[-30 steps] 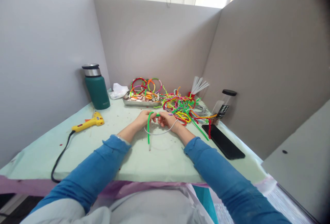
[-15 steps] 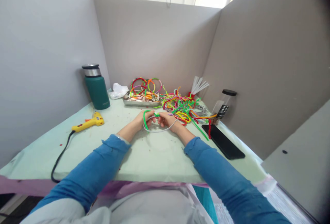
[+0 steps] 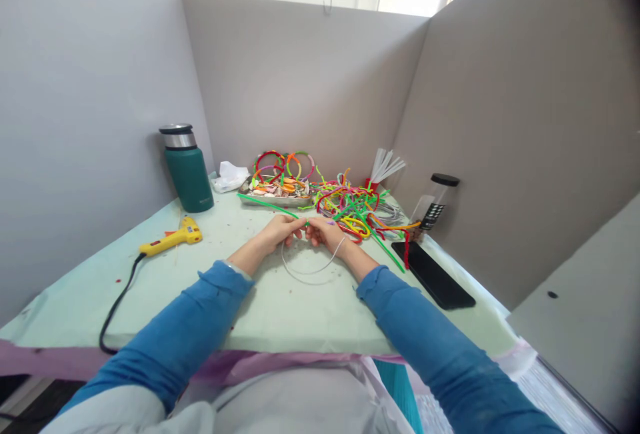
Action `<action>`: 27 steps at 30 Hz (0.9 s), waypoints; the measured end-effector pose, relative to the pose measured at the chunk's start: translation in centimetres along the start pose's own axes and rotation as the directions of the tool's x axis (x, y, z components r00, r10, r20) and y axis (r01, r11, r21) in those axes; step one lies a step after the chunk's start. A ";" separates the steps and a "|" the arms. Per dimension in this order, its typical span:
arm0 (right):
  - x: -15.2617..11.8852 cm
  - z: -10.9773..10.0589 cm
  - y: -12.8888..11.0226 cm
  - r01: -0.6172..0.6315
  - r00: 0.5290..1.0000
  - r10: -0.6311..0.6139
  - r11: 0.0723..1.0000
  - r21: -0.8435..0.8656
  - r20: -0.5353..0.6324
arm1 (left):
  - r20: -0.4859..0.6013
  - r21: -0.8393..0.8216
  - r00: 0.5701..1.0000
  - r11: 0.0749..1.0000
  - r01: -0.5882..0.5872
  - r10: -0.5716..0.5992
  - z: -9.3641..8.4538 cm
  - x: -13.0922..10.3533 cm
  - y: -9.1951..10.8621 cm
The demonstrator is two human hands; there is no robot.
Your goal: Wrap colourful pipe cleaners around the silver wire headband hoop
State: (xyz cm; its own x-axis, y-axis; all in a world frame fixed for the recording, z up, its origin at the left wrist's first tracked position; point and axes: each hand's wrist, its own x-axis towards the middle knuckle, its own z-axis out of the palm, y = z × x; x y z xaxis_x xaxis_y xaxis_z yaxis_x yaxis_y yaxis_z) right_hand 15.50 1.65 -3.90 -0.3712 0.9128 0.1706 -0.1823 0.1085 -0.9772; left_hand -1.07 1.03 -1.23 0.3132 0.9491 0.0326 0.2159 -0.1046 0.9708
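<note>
Above the middle of the table, my left hand (image 3: 281,230) and my right hand (image 3: 325,232) meet at their fingertips, both closed in a pinch. Between them is a green pipe cleaner (image 3: 270,205), whose long free end sticks out to the far left toward the metal tray. A thin pale grey hoop (image 3: 313,283) runs from the fingers and hangs in a loop below both hands; its near side is faintly blurred. The pinched spot shows a bit of green, but the fingers mostly cover it.
A shallow metal tray (image 3: 273,201) of small pieces lies behind my hands, with coloured rings (image 3: 270,153) above it. Tangled pipe cleaners (image 3: 345,202) spread to the right, near a black phone (image 3: 434,275) and clear jar (image 3: 434,202). Leftward are a yellow glue gun (image 3: 173,241) and green bottle (image 3: 189,177).
The green pipe cleaner's free end has swung from a curl over my left hand out to the far left. The grey hoop now hangs lower. Both hands stay nearly in place.
</note>
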 end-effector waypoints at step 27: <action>-1.0 0.0 -0.3 0.145 0.987 -0.134 0.980 -0.139 0.085 | 0.130 -0.296 0.980 0.938 0.181 -0.148 -0.4 -0.7 1.4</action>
State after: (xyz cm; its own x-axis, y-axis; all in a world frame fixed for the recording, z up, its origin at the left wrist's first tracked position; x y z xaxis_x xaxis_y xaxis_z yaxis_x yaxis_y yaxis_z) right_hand 15.93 0.74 -3.75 -0.4192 0.8535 0.3097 -0.1052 0.2932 -0.9503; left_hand -1.38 0.33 0.24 0.3954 0.9073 -0.1430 -0.0142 0.1617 0.9867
